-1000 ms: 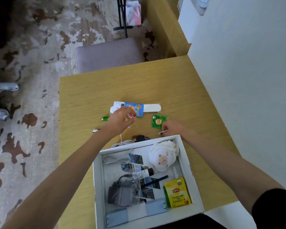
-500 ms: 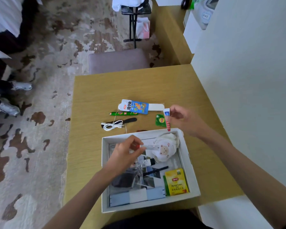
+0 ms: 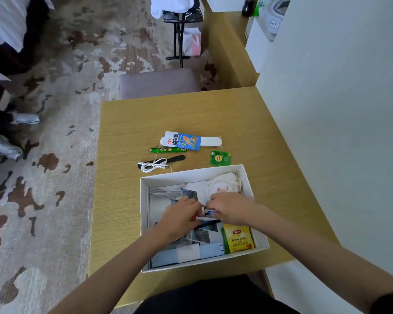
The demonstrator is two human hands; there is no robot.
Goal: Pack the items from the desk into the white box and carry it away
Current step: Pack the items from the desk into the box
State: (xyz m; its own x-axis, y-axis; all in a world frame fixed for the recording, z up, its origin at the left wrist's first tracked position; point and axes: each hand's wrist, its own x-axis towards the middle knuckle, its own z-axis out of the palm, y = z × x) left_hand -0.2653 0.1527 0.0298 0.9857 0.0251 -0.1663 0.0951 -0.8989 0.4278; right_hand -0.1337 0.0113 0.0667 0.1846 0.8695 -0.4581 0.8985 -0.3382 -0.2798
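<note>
Left hand [image 3: 179, 219], right hand [image 3: 230, 208] pinch slim sachets [image 3: 208, 213] inside white box [image 3: 144, 211]

The left hand [image 3: 179, 219] and the right hand [image 3: 230, 209] are inside the white box [image 3: 144, 223] and meet with curled fingers over small items [image 3: 203, 217]; who holds what is unclear. On the desk [image 3: 145, 114] behind the box lie a blue pouch [image 3: 184, 141], a white cable [image 3: 153, 165] and a green tea bag [image 3: 220, 158].

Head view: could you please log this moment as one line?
phase: packing | hands: left hand, right hand in white cardboard box, meeting over slim blue-and-white sachet | on wooden desk: green teabag, white cable
</note>
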